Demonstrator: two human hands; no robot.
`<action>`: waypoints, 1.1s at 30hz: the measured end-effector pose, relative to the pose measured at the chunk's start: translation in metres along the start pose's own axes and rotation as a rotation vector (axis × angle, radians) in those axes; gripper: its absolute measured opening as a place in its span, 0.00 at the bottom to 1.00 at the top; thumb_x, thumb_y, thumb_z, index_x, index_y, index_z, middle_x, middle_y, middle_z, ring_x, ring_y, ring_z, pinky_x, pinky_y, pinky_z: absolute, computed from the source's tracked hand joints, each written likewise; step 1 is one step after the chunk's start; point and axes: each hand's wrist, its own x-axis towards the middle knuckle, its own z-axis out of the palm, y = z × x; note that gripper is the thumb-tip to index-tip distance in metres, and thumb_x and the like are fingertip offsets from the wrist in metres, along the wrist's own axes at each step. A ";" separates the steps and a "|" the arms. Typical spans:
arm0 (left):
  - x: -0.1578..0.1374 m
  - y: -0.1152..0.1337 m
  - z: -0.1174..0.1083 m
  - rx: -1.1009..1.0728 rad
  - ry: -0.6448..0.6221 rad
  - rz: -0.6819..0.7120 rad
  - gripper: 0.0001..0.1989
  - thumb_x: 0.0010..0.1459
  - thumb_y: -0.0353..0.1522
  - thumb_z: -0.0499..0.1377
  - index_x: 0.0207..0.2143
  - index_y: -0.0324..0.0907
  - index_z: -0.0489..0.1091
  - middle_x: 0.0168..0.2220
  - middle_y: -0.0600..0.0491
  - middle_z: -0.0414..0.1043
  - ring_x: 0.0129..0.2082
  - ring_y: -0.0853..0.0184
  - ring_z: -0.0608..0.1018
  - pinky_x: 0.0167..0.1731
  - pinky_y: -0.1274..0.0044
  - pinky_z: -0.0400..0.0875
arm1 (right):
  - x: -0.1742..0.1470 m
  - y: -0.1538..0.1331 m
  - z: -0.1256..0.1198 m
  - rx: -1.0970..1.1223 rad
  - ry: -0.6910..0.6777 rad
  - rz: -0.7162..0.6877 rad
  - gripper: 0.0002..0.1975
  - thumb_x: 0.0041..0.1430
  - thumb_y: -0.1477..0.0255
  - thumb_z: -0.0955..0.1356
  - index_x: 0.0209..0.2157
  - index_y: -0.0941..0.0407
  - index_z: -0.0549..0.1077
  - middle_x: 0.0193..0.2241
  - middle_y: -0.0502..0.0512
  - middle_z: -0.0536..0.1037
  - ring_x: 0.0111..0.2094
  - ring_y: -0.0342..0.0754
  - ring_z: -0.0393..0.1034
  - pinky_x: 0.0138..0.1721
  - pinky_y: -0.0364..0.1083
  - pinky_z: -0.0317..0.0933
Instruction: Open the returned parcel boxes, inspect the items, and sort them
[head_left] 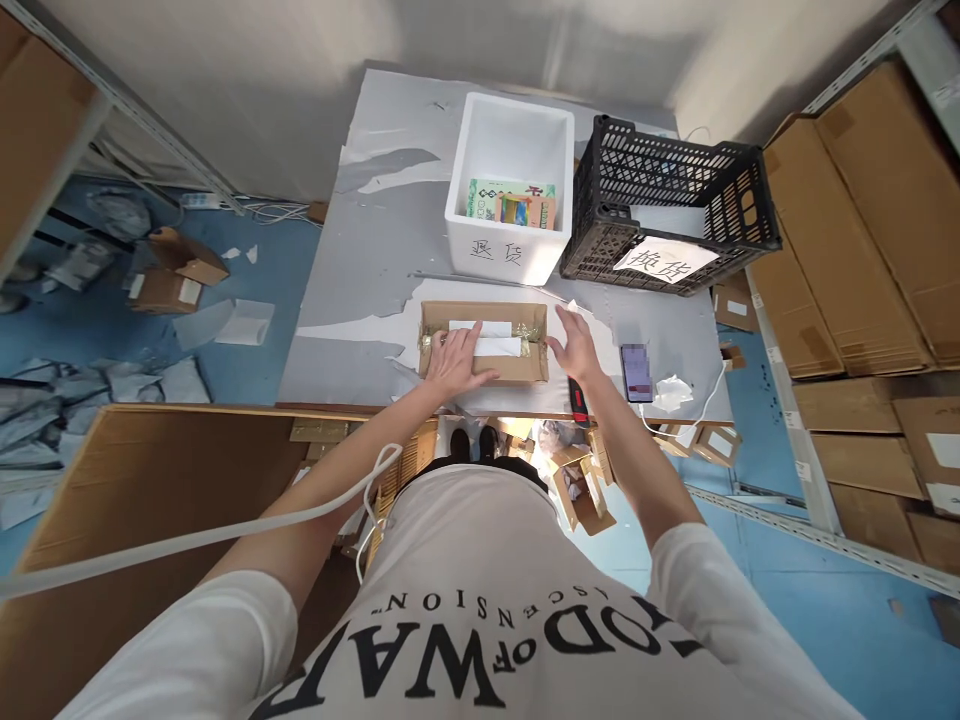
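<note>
A long cardboard box point(517, 370) lies flat on the table in front of me, with shiny tape along its middle and white labels on top. My left hand point(454, 362) rests on the box's left part, its fingers stretched across the top and the thumb out to the side. At the box's right end is my right hand point(576, 345), fingers apart and nothing in it; whether the thumb touches the cardboard I cannot tell. Below that hand a red and black utility knife point(577, 402) lies by the table's front edge, partly hidden by my wrist.
Behind the box stand a white foam bin point(510, 255) holding colourful packs and a black plastic crate point(675, 225) with a paper sign. A phone point(637, 373) with a white cable and crumpled paper point(673, 392) lie at the right. A large open carton point(187, 480) stands at lower left.
</note>
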 end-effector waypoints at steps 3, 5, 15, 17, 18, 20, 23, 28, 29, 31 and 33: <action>0.017 0.010 -0.016 0.069 -0.078 -0.023 0.36 0.47 0.54 0.62 0.52 0.40 0.67 0.46 0.41 0.71 0.49 0.49 0.70 0.54 0.58 0.51 | 0.055 -0.025 -0.011 -0.099 -0.221 -0.093 0.41 0.56 0.68 0.69 0.68 0.54 0.48 0.65 0.64 0.53 0.64 0.61 0.50 0.60 0.57 0.54; 0.029 0.017 -0.026 0.118 -0.150 -0.017 0.32 0.45 0.54 0.65 0.44 0.40 0.70 0.41 0.43 0.73 0.46 0.50 0.72 0.54 0.59 0.52 | 0.077 -0.037 -0.007 -0.194 -0.368 -0.045 0.46 0.50 0.70 0.73 0.67 0.52 0.49 0.64 0.65 0.56 0.61 0.64 0.53 0.55 0.59 0.59; -0.025 0.027 -0.023 0.094 -0.084 0.169 0.11 0.65 0.28 0.48 0.38 0.43 0.70 0.37 0.46 0.72 0.38 0.60 0.73 0.35 0.69 0.59 | 0.087 -0.036 0.025 -0.321 -0.286 0.064 0.27 0.54 0.74 0.70 0.55 0.59 0.62 0.52 0.66 0.64 0.49 0.60 0.58 0.45 0.54 0.64; -0.048 0.025 -0.015 0.075 -0.076 0.198 0.15 0.65 0.26 0.45 0.36 0.44 0.71 0.36 0.46 0.72 0.38 0.60 0.73 0.36 0.69 0.60 | 0.090 -0.034 0.025 -0.324 -0.281 0.059 0.28 0.54 0.74 0.70 0.56 0.59 0.61 0.52 0.67 0.63 0.49 0.60 0.59 0.46 0.55 0.64; -0.059 0.024 -0.010 0.070 -0.081 0.204 0.15 0.64 0.26 0.45 0.36 0.44 0.71 0.36 0.46 0.72 0.38 0.60 0.72 0.36 0.68 0.60 | 0.090 -0.034 0.025 -0.328 -0.275 0.053 0.29 0.54 0.74 0.70 0.57 0.59 0.60 0.53 0.68 0.63 0.50 0.61 0.58 0.46 0.55 0.63; -0.078 0.021 0.002 0.072 -0.104 0.191 0.11 0.64 0.28 0.49 0.38 0.44 0.71 0.41 0.44 0.72 0.41 0.58 0.72 0.38 0.67 0.62 | 0.088 -0.036 0.023 -0.360 -0.238 0.021 0.33 0.55 0.74 0.69 0.61 0.59 0.56 0.55 0.69 0.62 0.53 0.62 0.57 0.49 0.57 0.61; -0.093 0.016 0.016 0.032 -0.154 0.136 0.14 0.61 0.40 0.55 0.44 0.42 0.70 0.50 0.41 0.68 0.47 0.54 0.70 0.42 0.66 0.64 | 0.077 -0.043 0.019 -0.431 -0.196 -0.184 0.41 0.56 0.73 0.67 0.67 0.59 0.46 0.62 0.72 0.55 0.59 0.65 0.51 0.57 0.62 0.51; -0.073 0.007 0.013 -0.033 -0.102 -0.016 0.25 0.60 0.46 0.54 0.53 0.41 0.66 0.53 0.39 0.67 0.51 0.52 0.69 0.48 0.63 0.63 | 0.061 -0.062 0.013 -0.495 -0.313 -0.473 0.42 0.56 0.72 0.66 0.68 0.58 0.44 0.67 0.69 0.48 0.64 0.68 0.45 0.61 0.67 0.37; -0.066 0.005 0.009 -0.012 -0.066 -0.051 0.28 0.58 0.47 0.56 0.55 0.40 0.65 0.56 0.38 0.64 0.55 0.49 0.67 0.52 0.61 0.61 | 0.060 -0.065 0.011 -0.512 -0.321 -0.459 0.40 0.56 0.73 0.65 0.68 0.58 0.45 0.68 0.70 0.48 0.65 0.69 0.44 0.60 0.68 0.38; -0.055 0.000 0.005 0.028 -0.018 -0.120 0.37 0.52 0.51 0.60 0.58 0.38 0.63 0.61 0.34 0.58 0.62 0.44 0.59 0.58 0.55 0.53 | 0.063 -0.067 0.005 -0.512 -0.342 -0.422 0.36 0.58 0.76 0.62 0.67 0.60 0.49 0.67 0.70 0.50 0.64 0.68 0.46 0.59 0.66 0.44; -0.049 -0.005 0.006 0.036 -0.023 -0.169 0.42 0.49 0.54 0.60 0.59 0.36 0.62 0.63 0.32 0.56 0.66 0.41 0.52 0.61 0.50 0.46 | 0.073 -0.064 -0.007 -0.455 -0.365 -0.373 0.31 0.61 0.76 0.59 0.66 0.60 0.52 0.64 0.69 0.59 0.60 0.65 0.56 0.55 0.61 0.54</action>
